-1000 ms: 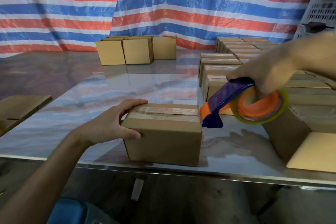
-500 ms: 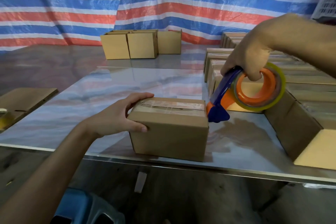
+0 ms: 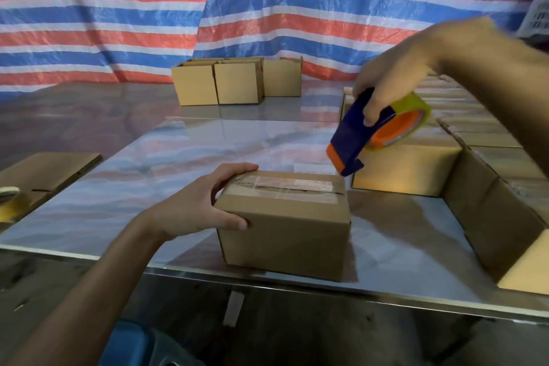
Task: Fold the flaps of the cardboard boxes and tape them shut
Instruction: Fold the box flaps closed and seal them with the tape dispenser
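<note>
1. one closed cardboard box point(image 3: 285, 235) sat in the lower centre of the frame, near the front edge of a glossy table point(image 3: 142, 187). it was plain brown, with its top flaps folded flat and meeting along a seam.
2. a strip of clear tape point(image 3: 285, 184) ran along that seam, across the top from the left end to the right end. it looked wrinkled toward the left.
3. the left hand point(image 3: 196, 211) grasped the box's upper left corner, fingers curled over the top by the tape's end and thumb pressed on the front face.
4. the right hand point(image 3: 392, 80), in the upper right, was clenched round a blue and orange tape dispenser point(image 3: 350, 140) held in the air.
5. the dispenser's nose pointed down, just above the box's top right corner. i could not tell whether it touched.
6. a yellowish tape roll point(image 3: 416, 107) sat on the dispenser's orange hub.
7. rows of other boxes point(image 3: 481, 140) filled the right side, and three more boxes point(image 3: 237, 83) stood at the table's far end, upper centre.
8. a flattened cardboard sheet point(image 3: 50, 169) lay at the left edge, and a striped tarp point(image 3: 118, 9) hung behind.
</note>
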